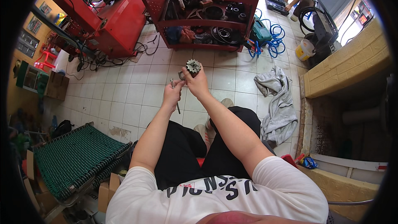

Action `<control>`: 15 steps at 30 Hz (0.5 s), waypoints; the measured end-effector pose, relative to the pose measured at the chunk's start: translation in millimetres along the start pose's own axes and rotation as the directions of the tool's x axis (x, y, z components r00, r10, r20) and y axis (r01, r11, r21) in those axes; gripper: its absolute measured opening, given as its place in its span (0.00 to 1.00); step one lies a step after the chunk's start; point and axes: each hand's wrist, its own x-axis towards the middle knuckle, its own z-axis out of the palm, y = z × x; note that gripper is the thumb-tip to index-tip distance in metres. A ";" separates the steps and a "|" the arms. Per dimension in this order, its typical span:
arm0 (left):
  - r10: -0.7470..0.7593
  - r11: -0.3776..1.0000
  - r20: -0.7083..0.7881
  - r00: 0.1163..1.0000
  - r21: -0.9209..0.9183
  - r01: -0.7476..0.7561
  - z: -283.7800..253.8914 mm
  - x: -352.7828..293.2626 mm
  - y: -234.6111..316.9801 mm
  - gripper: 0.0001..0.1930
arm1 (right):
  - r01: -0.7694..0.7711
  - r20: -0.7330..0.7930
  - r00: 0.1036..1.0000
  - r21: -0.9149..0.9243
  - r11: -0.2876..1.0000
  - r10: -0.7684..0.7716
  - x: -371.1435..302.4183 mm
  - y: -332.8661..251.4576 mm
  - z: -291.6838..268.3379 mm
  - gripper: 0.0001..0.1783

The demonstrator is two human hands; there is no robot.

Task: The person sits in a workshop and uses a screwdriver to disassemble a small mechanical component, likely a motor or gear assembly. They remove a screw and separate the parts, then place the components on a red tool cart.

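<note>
Tiled floor, pale, spread below the grip; red shelf unit stood beyond it, loaded with parts, grey cloth lay crumpled to its right, green woven seat to its left and nearer the body. Right hand closed around a toothed metal part, teeth facing up, just past the fingers. Left hand, just beside and nearer the body, closed on a slim metal tool, one end poking out below the fist. Small grey piece showed between the hands; could not tell which held it, or whether tool touched part. Step in hand, as judged: close two-handed handling of the part; next move seemed to call for a steady right-hand hold and careful alignment from the left
</note>
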 end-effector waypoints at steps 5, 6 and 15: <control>0.011 1.000 -0.006 1.000 0.016 -0.011 -1.3 1.3 -1.1 0.09 | 0.030 -0.019 0.999 -0.006 1.000 -0.030 2.5 3.6 0.2 0.24; 0.021 1.000 -0.013 1.000 0.019 -0.021 -0.9 1.2 -1.2 0.09 | 0.036 -0.022 0.999 -0.019 0.999 -0.036 2.8 3.9 0.1 0.24; 0.078 0.997 -0.071 0.994 -0.008 -0.079 2.8 -0.8 4.1 0.08 | -0.027 0.004 1.000 -0.037 0.999 0.027 3.5 3.7 -2.7 0.26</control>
